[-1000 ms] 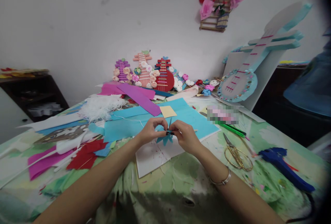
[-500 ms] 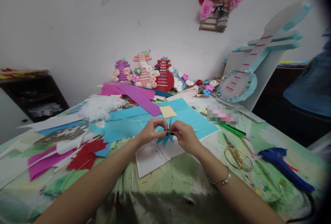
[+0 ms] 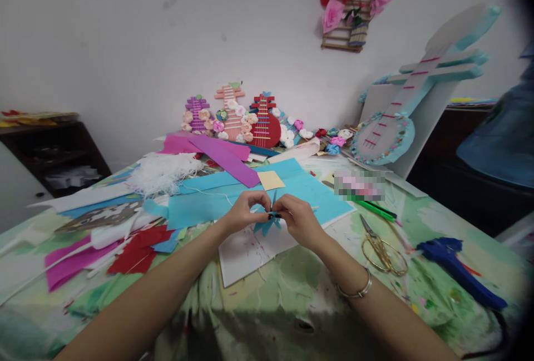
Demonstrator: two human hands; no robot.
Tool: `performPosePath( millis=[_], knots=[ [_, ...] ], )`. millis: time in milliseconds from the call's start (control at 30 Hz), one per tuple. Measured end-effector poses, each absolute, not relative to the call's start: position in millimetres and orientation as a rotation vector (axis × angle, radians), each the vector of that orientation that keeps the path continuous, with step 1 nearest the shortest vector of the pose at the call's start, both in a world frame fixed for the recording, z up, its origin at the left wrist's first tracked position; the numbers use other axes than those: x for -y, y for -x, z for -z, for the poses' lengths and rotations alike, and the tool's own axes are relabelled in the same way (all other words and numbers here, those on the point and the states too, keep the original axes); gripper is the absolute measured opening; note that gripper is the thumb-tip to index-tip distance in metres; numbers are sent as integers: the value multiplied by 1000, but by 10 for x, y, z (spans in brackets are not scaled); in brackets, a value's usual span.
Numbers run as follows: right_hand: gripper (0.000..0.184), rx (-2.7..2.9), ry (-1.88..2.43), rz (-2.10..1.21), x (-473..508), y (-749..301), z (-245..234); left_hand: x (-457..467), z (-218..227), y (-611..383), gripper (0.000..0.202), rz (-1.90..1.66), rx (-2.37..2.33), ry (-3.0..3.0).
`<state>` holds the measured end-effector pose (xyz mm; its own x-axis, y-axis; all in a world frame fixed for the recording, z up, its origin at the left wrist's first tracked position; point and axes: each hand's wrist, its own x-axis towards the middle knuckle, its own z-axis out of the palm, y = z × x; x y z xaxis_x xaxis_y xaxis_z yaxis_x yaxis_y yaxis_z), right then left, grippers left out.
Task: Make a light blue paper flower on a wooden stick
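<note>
A small blue star-shaped paper cutout (image 3: 267, 227) with pointed petals is pinched between my two hands. My left hand (image 3: 247, 211) grips it from the left, thumb and fingertips together. From the right, my right hand (image 3: 301, 219) pinches it too, its fingertips almost touching the left ones. The centre of the cutout is hidden behind the fingers. Beneath lies a white sheet (image 3: 240, 263), and just behind it a large light-blue sheet (image 3: 325, 194). A cream square of paper (image 3: 271, 180) rests on the blue sheet, beyond my fingertips.
Gold-handled scissors (image 3: 381, 250), a blue glue gun (image 3: 461, 272) and a green cutter (image 3: 377, 209) lie to the right. Red felt scraps (image 3: 139, 250) and white shredded strands (image 3: 162, 172) are on the left. Decorated paper lutes (image 3: 265, 122) stand along the wall.
Almost nothing differs. Both hands stay in place, pinching the blue cutout, which has shifted very slightly.
</note>
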<state>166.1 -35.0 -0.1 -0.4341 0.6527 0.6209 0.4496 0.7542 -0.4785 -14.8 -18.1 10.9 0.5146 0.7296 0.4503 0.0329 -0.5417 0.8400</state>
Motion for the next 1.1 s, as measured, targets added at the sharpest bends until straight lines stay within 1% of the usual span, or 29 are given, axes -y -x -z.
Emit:
performPosePath(
  millis=[200, 1100],
  knots=[
    [19, 2102, 828, -305, 348, -1662, 9, 182, -116, 155, 26, -1071, -631, -1938],
    [20, 2111, 851, -306, 344, -1670, 16, 189, -124, 154, 22, -1068, -632, -1985]
  ],
)
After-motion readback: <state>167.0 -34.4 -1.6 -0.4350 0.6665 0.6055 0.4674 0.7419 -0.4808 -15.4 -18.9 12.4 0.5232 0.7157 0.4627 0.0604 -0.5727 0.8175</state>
